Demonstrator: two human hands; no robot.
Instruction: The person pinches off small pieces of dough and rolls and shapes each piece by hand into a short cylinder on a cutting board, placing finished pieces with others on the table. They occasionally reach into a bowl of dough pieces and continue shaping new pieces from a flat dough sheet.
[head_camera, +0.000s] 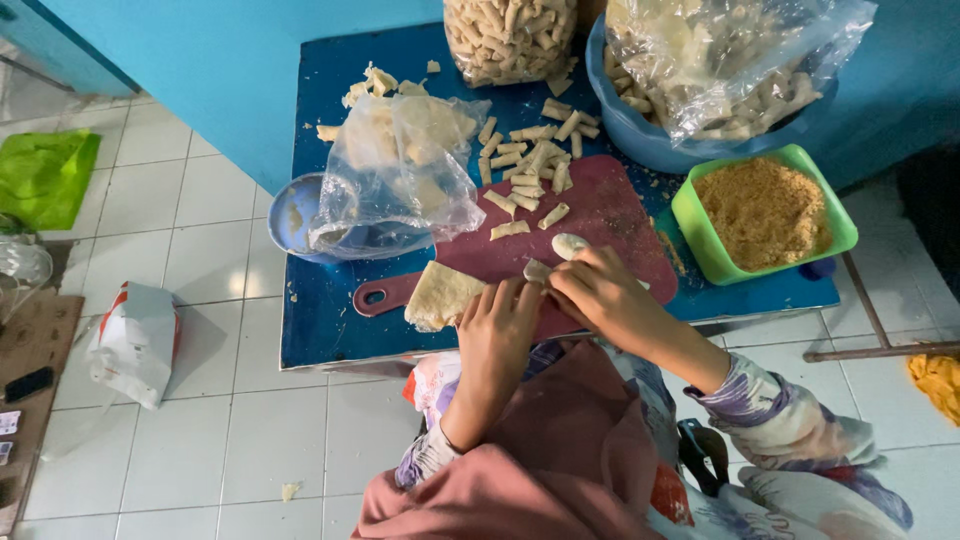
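A blue table (330, 320) filled the centre of the frame, set on white floor tiles (200, 440). At the upper right stood a blue basin (640, 140) lined with a clear bag of pale sticks, and just below it a green tub (700, 225) of golden crumbs. A second bag of sticks (510, 35) stood at the top centre. A dark red cutting board (610, 215) lay mid-table, with a heap of cut sticks (530, 160) on its upper left part. To its left a crumpled clear bag (400, 170) sat in a small blue bowl (290, 215). A flat pale sheet (440, 295) lay on the board's lower left, just beside the left hand (500, 335), whose fingers were curled narrow over the board. The right hand (600, 295) pinched a small pale roll (538, 270) at the board's lower centre; a white lump (570, 245) lay just above its fingertips.
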